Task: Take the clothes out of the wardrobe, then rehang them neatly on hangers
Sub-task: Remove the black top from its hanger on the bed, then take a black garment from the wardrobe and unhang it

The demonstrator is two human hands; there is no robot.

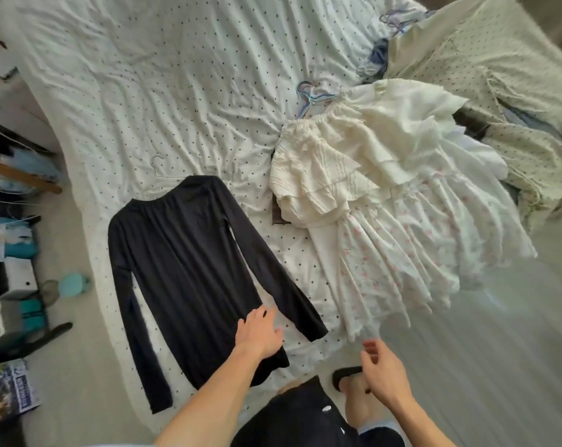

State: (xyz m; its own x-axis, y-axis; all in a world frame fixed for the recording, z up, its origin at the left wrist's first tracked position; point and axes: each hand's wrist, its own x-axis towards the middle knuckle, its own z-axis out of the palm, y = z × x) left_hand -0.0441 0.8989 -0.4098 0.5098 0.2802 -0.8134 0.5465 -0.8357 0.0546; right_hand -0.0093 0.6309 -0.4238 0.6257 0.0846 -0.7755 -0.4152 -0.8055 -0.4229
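A black long-sleeved top (189, 262) lies flat on the dotted white bedsheet (163, 91), with a thin white hanger (159, 166) poking out at its neck. My left hand (257, 332) rests with straight fingers on the top's lower hem, near its right sleeve. My right hand (381, 369) hovers off the bed's front edge with loosely curled fingers and holds nothing. A pile of cream and floral white dresses (370, 201) lies to the right, with pastel hangers (312, 96) at its top.
A green floral quilt (486, 75) is bunched at the back right, with more hangers (395, 21) and blue cloth beside it. Cluttered shelves and bags (12, 269) line the left. My feet in black slippers (347, 375) stand on the floor below.
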